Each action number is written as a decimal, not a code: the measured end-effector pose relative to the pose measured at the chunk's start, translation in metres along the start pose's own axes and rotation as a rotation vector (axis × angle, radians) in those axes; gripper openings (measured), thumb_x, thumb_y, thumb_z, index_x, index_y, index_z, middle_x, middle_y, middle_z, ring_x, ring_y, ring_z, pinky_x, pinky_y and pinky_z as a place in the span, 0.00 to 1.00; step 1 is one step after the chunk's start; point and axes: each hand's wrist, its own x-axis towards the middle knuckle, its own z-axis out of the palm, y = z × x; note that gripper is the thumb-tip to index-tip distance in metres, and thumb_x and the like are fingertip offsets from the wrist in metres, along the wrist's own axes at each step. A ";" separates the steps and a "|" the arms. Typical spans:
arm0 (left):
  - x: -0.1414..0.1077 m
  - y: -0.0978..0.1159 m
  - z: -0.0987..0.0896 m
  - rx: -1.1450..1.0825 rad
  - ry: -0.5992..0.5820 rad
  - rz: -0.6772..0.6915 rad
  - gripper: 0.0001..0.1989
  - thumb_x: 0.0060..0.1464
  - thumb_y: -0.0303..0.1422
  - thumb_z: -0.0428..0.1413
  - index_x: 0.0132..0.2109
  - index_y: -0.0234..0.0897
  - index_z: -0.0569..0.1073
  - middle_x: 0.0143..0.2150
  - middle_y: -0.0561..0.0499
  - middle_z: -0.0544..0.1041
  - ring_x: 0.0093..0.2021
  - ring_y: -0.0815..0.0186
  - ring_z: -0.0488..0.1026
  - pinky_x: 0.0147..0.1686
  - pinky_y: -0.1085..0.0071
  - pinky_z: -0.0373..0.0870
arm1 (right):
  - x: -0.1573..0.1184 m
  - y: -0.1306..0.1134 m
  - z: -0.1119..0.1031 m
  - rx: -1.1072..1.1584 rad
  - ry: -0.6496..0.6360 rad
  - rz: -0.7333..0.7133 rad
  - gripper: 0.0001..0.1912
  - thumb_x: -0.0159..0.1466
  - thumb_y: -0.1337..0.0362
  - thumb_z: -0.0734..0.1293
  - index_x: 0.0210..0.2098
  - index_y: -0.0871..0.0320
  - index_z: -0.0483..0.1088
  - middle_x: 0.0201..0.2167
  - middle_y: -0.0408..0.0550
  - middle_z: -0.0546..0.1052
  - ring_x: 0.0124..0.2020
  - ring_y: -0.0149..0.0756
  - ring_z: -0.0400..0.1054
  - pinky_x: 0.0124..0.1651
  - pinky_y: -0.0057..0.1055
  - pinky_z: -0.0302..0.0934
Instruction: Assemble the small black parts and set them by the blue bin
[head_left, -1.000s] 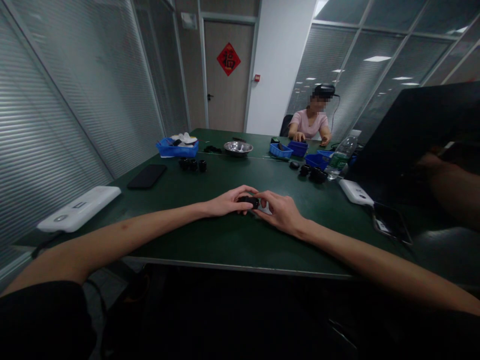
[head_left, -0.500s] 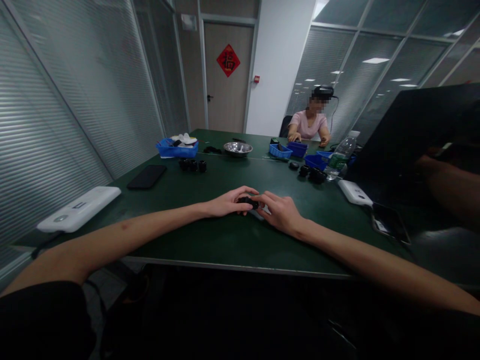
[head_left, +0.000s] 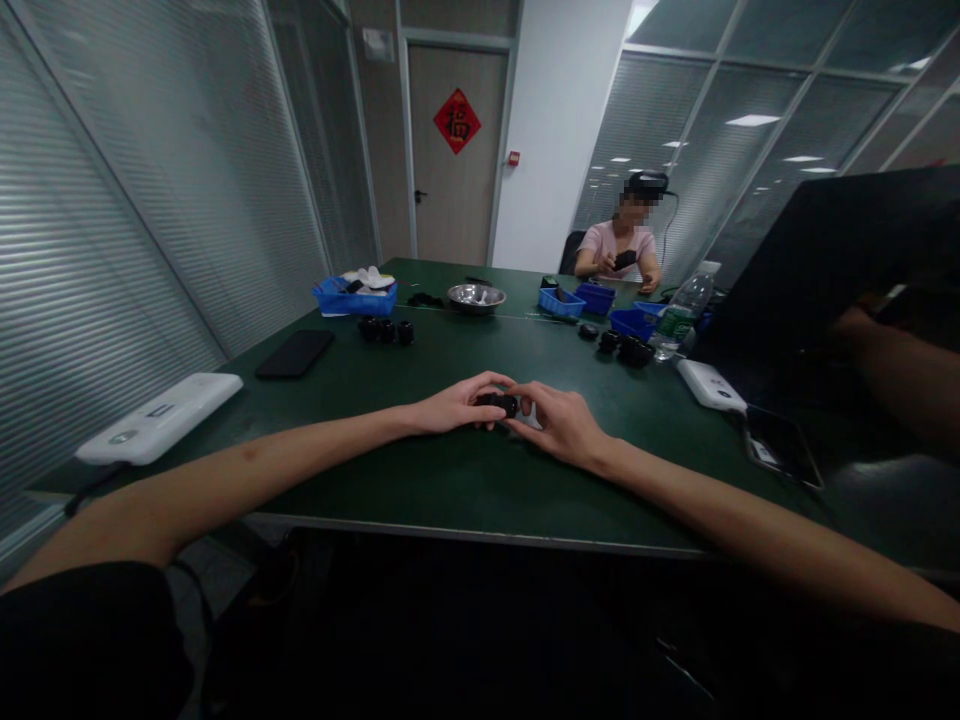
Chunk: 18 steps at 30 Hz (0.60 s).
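A small black cylindrical part (head_left: 501, 404) lies sideways between my two hands, low over the green table (head_left: 450, 480). My left hand (head_left: 461, 402) grips it from the left, thumb in front and fingers behind. At its right end is my right hand (head_left: 559, 422), with the index finger and thumb curved around that end. Whether the right fingertips hold the same part or something smaller is too small to tell.
Several black parts (head_left: 386, 330) stand beyond my left hand, near a blue basket (head_left: 356, 298) and a metal bowl (head_left: 476, 298). A dark phone (head_left: 295, 354) lies left. Right are a bottle (head_left: 679, 318), a white device (head_left: 710, 385) and another phone (head_left: 781, 445). A person (head_left: 619, 245) sits opposite.
My right thumb and fingers have shifted slightly around the black part's end, which shows more clearly. The person opposite has raised a dark object in one hand.
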 end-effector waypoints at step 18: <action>-0.002 0.006 0.001 0.005 -0.005 -0.004 0.27 0.62 0.37 0.60 0.64 0.38 0.62 0.51 0.45 0.73 0.39 0.68 0.73 0.38 0.69 0.68 | 0.001 -0.001 0.001 -0.029 -0.027 0.015 0.23 0.69 0.57 0.69 0.60 0.55 0.64 0.41 0.48 0.78 0.30 0.33 0.71 0.32 0.29 0.61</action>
